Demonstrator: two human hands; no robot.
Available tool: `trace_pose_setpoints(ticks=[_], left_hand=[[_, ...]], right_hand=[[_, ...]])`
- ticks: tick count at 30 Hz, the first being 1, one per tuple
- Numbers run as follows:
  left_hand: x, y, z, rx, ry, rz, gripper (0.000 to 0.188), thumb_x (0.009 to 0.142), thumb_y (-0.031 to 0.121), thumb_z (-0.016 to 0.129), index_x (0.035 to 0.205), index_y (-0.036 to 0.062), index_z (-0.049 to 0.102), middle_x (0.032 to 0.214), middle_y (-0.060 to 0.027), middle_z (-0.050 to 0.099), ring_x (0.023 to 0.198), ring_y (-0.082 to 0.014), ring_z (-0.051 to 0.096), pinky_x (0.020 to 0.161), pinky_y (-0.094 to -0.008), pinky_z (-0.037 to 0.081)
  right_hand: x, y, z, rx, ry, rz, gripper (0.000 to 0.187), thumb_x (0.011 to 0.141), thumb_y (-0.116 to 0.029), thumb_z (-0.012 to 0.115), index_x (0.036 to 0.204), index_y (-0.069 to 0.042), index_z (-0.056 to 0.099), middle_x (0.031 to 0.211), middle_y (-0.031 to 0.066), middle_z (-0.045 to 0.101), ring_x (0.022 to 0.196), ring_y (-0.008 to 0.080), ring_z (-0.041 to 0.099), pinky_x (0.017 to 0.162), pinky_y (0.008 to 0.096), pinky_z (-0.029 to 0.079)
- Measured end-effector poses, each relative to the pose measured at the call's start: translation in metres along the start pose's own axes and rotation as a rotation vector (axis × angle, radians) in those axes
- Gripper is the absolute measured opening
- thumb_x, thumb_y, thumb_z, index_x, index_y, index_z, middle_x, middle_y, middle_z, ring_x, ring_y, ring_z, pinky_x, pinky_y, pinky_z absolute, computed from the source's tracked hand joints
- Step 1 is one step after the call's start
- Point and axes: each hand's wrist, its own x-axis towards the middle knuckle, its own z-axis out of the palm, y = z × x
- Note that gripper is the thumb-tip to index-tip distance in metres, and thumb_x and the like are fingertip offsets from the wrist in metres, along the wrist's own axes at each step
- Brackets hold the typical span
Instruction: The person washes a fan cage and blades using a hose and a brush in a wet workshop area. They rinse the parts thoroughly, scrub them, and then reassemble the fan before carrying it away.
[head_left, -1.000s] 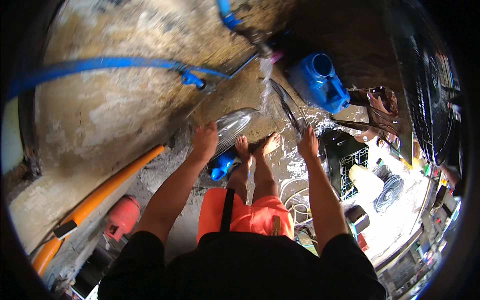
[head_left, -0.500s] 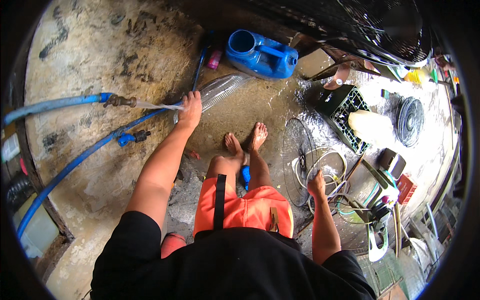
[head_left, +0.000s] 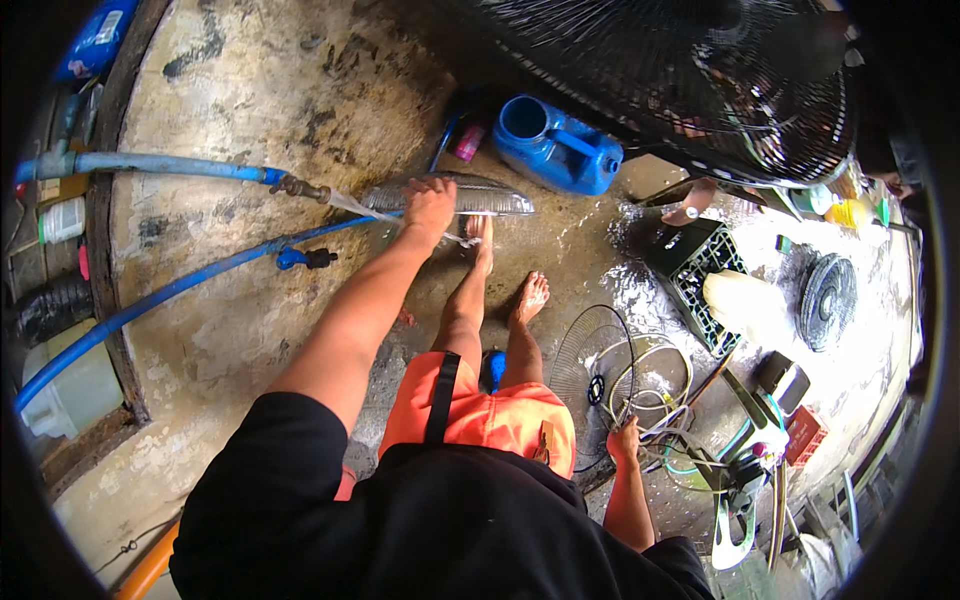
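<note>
Wet floor [head_left: 590, 270] below, I have the left hand [head_left: 430, 205] gripping a silvery fan guard [head_left: 492, 197] just beside the running tap [head_left: 303, 188], the right hand [head_left: 623, 441] pinching the rim of a dark fan guard [head_left: 597, 390] near a coiled hose [head_left: 688, 372]

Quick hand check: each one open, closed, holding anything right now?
Left hand: closed on the silvery wire guard.
Right hand: closed on the dark wire guard.
</note>
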Motion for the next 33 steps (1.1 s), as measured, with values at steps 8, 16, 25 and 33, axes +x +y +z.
trace_pose_setpoints(ticks=[8, 16, 25, 33], left_hand=[[-0.03, -0.046, -0.071, -0.378, -0.331, 0.091, 0.03, 0.092, 0.006, 0.053, 0.122, 0.0006, 0.052, 0.11, -0.0209, 0.066, 0.1, -0.0357, 0.067, 0.082, -0.045, 0.056], [-0.102, -0.073, -0.085, -0.558, -0.272, 0.034, 0.028, 0.093, 0.009, 0.05, 0.119, 0.0037, 0.058, 0.103, -0.0189, 0.071, 0.099, -0.0365, 0.069, 0.085, -0.046, 0.055], [-0.153, -0.124, -0.079, -0.657, -0.004, 0.091, 0.024, 0.091, 0.007, 0.052, 0.112, -0.0012, 0.062, 0.093, -0.0221, 0.07, 0.087, -0.0411, 0.069, 0.075, -0.0462, 0.058], [-0.145, -0.168, -0.124, -0.558, 0.302, 0.228, 0.035, 0.091, 0.011, 0.05, 0.125, 0.0033, 0.058, 0.089, -0.0173, 0.067, 0.082, -0.0394, 0.066, 0.074, -0.0488, 0.054]], right_hand=[[-0.039, 0.001, 0.016, 0.186, 0.331, -0.138, 0.05, 0.073, -0.004, 0.05, 0.121, 0.008, 0.044, 0.094, 0.0337, 0.061, 0.093, 0.0545, 0.058, 0.079, 0.0578, 0.047], [-0.149, -0.005, -0.059, 0.259, 0.941, -0.01, 0.019, 0.096, -0.016, 0.045, 0.094, 0.0, 0.055, 0.08, 0.0311, 0.061, 0.071, 0.0475, 0.058, 0.065, 0.0542, 0.042], [-0.439, 0.025, -0.305, -0.194, 1.277, -0.222, 0.042, 0.105, -0.016, 0.034, 0.143, -0.007, 0.05, 0.123, 0.0131, 0.066, 0.098, 0.0202, 0.066, 0.086, 0.0359, 0.052], [-0.523, -0.028, -0.418, 0.632, 1.377, -0.507, 0.042, 0.102, -0.031, 0.05, 0.136, -0.006, 0.051, 0.125, 0.0136, 0.061, 0.09, 0.0254, 0.068, 0.078, 0.0339, 0.058]])
